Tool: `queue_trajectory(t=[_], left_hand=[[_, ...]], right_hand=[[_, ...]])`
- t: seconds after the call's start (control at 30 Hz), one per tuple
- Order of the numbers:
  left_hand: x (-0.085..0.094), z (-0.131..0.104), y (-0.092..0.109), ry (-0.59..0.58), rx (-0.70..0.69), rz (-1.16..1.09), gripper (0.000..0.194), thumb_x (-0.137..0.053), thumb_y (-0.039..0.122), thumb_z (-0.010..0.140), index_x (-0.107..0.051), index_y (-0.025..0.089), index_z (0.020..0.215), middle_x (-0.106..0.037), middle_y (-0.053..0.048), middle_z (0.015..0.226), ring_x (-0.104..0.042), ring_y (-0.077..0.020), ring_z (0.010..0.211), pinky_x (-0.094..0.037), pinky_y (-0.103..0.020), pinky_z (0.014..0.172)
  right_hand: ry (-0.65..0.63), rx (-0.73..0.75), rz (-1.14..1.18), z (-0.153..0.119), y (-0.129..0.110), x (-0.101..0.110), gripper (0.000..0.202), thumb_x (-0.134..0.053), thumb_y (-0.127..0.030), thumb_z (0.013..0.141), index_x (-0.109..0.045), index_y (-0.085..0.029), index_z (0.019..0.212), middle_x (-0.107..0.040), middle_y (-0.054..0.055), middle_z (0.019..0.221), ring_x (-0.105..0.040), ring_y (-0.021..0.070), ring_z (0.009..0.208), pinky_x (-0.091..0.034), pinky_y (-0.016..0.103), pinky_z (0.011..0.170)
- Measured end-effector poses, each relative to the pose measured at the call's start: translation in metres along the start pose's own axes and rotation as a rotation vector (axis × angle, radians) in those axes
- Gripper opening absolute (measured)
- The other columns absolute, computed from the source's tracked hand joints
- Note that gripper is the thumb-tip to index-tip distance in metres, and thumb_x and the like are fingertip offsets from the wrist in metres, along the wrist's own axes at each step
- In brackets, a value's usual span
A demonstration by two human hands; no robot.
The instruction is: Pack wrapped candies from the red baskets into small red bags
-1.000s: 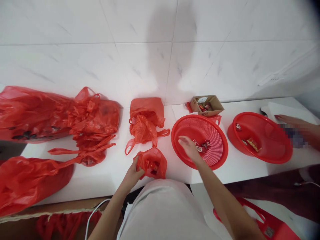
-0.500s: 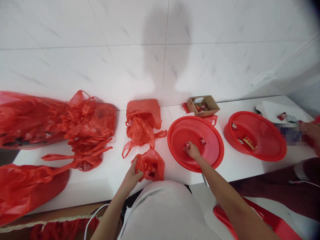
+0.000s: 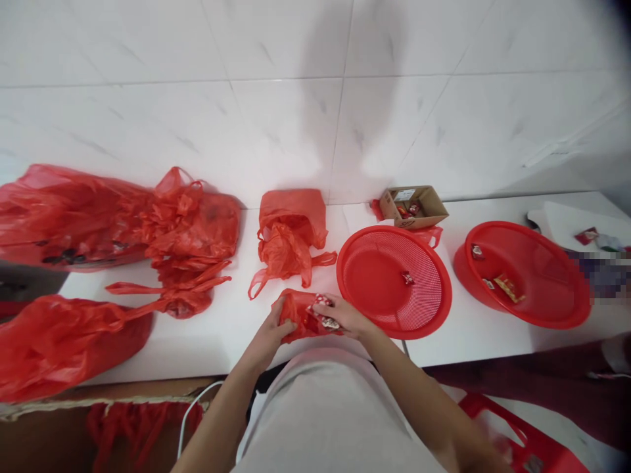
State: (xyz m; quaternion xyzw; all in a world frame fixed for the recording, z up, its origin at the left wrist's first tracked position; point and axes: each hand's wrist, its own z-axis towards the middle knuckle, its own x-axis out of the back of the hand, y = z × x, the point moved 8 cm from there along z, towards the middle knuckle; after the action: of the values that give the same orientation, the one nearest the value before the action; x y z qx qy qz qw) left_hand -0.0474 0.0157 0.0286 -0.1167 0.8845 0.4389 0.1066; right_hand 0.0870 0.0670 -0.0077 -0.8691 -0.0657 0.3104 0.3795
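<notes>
My left hand (image 3: 277,330) grips the edge of a small red plastic bag (image 3: 302,309) at the table's front edge and keeps its mouth apart. At the right side of that mouth is my right hand (image 3: 346,316), closed on a red-and-white wrapped candy (image 3: 324,309). The bag's contents are mostly hidden by the hand. Just to the right stands a red mesh basket (image 3: 348,276), with one similar wrapped piece (image 3: 407,278) lying in it.
Farther right is a red basin (image 3: 542,289) with a gold packet (image 3: 507,288) inside. Behind the basket sits a small cardboard box (image 3: 434,209). Red bags (image 3: 290,210) lie at the back, and filled ones (image 3: 73,341) at the left. A dark-clothed person is at the right.
My right hand has left the basket with the wrapped candy and moved left to the bag's mouth. One wrapped piece stays in the basket. The view has shifted slightly.
</notes>
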Motion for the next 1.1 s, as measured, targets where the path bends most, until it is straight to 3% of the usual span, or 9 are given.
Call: queue_trajectory(t=[0.1,0.2,0.4,0.67,0.77,0.87,0.97,1.03,1.1], left_hand=[[-0.001,-0.004,0.003,0.009,-0.005,0.028,0.088,-0.067,0.022,0.072,-0.024,0.026,0.148,-0.062,-0.002,0.099,-0.056,-0.0131,0.075,-0.043,-0.025,0.069],[0.005,-0.008,0.001,0.013,-0.045,0.069,0.084,-0.065,0.022,0.072,-0.027,0.025,0.147,-0.061,-0.003,0.098,-0.054,-0.0121,0.071,-0.040,-0.023,0.061],[0.029,-0.007,-0.017,0.121,-0.046,0.188,0.081,-0.061,0.021,0.071,-0.029,0.022,0.145,-0.048,0.007,0.064,-0.040,-0.0081,0.054,-0.030,-0.020,0.052],[0.026,-0.002,-0.015,0.114,-0.053,0.207,0.081,-0.059,0.020,0.069,-0.028,0.022,0.144,-0.046,0.008,0.062,-0.040,-0.0082,0.052,-0.030,-0.020,0.052],[0.025,0.000,-0.013,0.100,-0.057,0.213,0.082,-0.058,0.019,0.069,-0.028,0.022,0.144,-0.046,0.008,0.062,-0.039,-0.0077,0.051,-0.030,-0.019,0.051],[0.029,0.001,-0.014,0.105,-0.063,0.228,0.081,-0.058,0.020,0.069,-0.028,0.021,0.145,-0.044,0.009,0.060,-0.038,-0.0075,0.050,-0.029,-0.019,0.050],[0.034,0.001,-0.017,0.118,-0.056,0.265,0.082,-0.057,0.018,0.070,-0.026,0.021,0.146,-0.040,0.010,0.056,-0.035,-0.0074,0.050,-0.029,-0.019,0.049],[0.037,0.000,-0.018,0.121,-0.056,0.288,0.081,-0.057,0.018,0.071,-0.026,0.021,0.146,-0.039,0.010,0.056,-0.035,-0.0071,0.049,-0.028,-0.018,0.049],[0.040,-0.001,-0.019,0.133,-0.065,0.304,0.081,-0.058,0.019,0.072,-0.027,0.020,0.146,-0.041,0.010,0.057,-0.035,-0.0068,0.049,-0.028,-0.018,0.049]], right_hand=[[-0.016,-0.021,-0.120,0.021,0.024,-0.015,0.039,-0.078,-0.049,0.067,-0.066,-0.017,0.084,-0.065,0.001,0.074,-0.059,0.0136,0.064,-0.047,0.027,0.063],[0.082,-0.043,-0.127,0.037,0.039,0.000,0.042,-0.068,-0.058,0.074,-0.067,-0.016,0.078,-0.066,0.003,0.073,-0.060,0.0155,0.066,-0.048,0.029,0.066],[0.286,-0.156,0.037,0.039,0.052,0.039,0.045,-0.048,-0.058,0.088,-0.064,-0.019,0.102,-0.070,0.004,0.081,-0.064,0.0174,0.071,-0.053,0.033,0.068],[0.072,-0.144,0.235,0.034,0.051,0.016,0.044,-0.050,-0.053,0.089,-0.060,-0.022,0.119,-0.069,0.007,0.098,-0.065,0.0173,0.082,-0.053,0.035,0.081],[0.012,-0.194,0.178,0.025,0.050,0.002,0.054,-0.049,-0.061,0.087,-0.050,-0.032,0.132,-0.068,0.005,0.102,-0.065,0.0180,0.086,-0.052,0.037,0.082],[0.046,-0.120,0.054,0.019,0.031,0.005,0.049,-0.056,-0.057,0.084,-0.057,-0.031,0.125,-0.066,0.006,0.114,-0.063,0.0187,0.100,-0.049,0.036,0.089],[0.224,0.161,-0.046,0.011,-0.021,0.049,0.041,-0.061,-0.051,0.081,-0.063,-0.024,0.111,-0.066,0.009,0.114,-0.063,0.0205,0.102,-0.048,0.036,0.091],[0.449,0.321,-0.178,-0.002,-0.061,0.103,0.042,-0.053,-0.051,0.085,-0.059,-0.022,0.115,-0.065,0.011,0.113,-0.064,0.0218,0.099,-0.050,0.038,0.088],[0.735,0.343,-0.482,-0.022,-0.093,0.164,0.044,-0.046,-0.050,0.088,-0.056,-0.022,0.121,-0.062,0.012,0.120,-0.061,0.0234,0.106,-0.049,0.037,0.089]])
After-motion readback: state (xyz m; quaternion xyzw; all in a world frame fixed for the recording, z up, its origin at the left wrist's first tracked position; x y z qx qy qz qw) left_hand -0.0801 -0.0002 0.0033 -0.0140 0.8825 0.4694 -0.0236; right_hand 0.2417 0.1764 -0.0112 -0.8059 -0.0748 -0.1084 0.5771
